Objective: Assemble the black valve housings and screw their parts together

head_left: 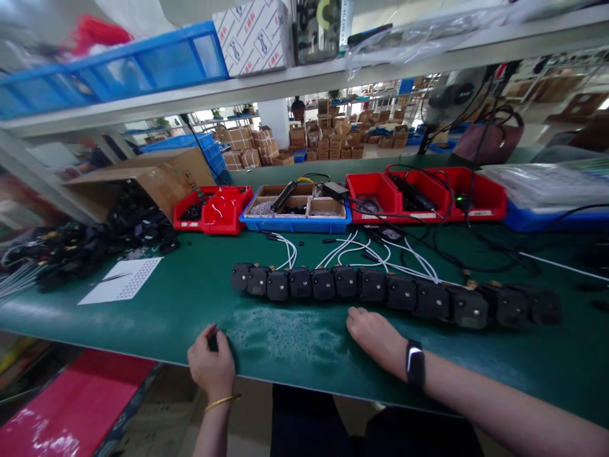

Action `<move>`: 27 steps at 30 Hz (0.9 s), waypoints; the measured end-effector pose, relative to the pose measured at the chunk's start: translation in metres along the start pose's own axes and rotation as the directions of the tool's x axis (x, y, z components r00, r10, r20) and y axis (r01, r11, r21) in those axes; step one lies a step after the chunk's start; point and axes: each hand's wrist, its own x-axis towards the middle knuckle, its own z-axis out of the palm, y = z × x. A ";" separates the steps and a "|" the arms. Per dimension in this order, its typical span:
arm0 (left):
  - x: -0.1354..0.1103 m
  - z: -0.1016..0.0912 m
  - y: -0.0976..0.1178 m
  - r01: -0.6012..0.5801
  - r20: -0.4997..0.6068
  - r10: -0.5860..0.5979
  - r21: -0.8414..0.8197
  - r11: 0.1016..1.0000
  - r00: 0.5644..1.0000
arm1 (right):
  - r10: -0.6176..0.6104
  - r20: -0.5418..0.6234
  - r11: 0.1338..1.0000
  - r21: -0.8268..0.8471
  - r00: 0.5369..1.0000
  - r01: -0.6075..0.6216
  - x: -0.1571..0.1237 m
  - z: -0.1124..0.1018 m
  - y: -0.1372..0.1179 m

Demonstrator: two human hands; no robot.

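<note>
My left hand [212,363] is at the front edge of the green mat, its thumb and forefinger curled into a loose pinch. Whatever it may hold is too small to see. My right hand [375,335] rests on the mat with fingers curled under and drawn together; their undersides are hidden. Just beyond it runs a long row of black box-shaped units [323,284], set side by side, each with a small shiny dot on the facing side. White cables [288,251] trail behind them. Between my hands, many tiny dark specks [285,333] are scattered over the mat.
Behind the row stand red bins [222,219], a blue tray [295,225] with small parts, and more red bins [373,214]. Black parts [137,222] spill from a cardboard box [164,184] at left, near a white sheet [124,282]. A shelf [304,82] crosses above.
</note>
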 end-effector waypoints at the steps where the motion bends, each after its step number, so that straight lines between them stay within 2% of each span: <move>1: 0.000 0.000 0.000 -0.004 0.002 0.004 -0.001 1.000 1.000 | -0.003 -0.001 1.000 0.000 1.000 0.003 0.001 0.000 0.000; 11: 0.000 -0.005 0.001 -0.011 0.026 0.012 -0.038 0.999 1.000 | 0.005 -0.042 1.000 -0.020 0.999 -0.006 0.001 0.002 -0.007; 16: 0.000 -0.005 0.002 -0.010 0.031 0.011 -0.051 0.999 0.999 | 0.040 -0.025 0.999 0.003 0.999 -0.040 0.003 -0.006 -0.009; 21: 0.000 -0.006 0.003 -0.021 0.018 0.022 -0.053 0.998 1.000 | 0.088 -0.032 0.996 0.008 0.996 -0.088 0.004 -0.004 -0.016; 27: -0.001 -0.005 0.002 -0.017 0.009 0.017 -0.034 0.999 1.000 | 0.078 -0.007 0.997 0.019 0.997 -0.077 0.001 -0.002 -0.016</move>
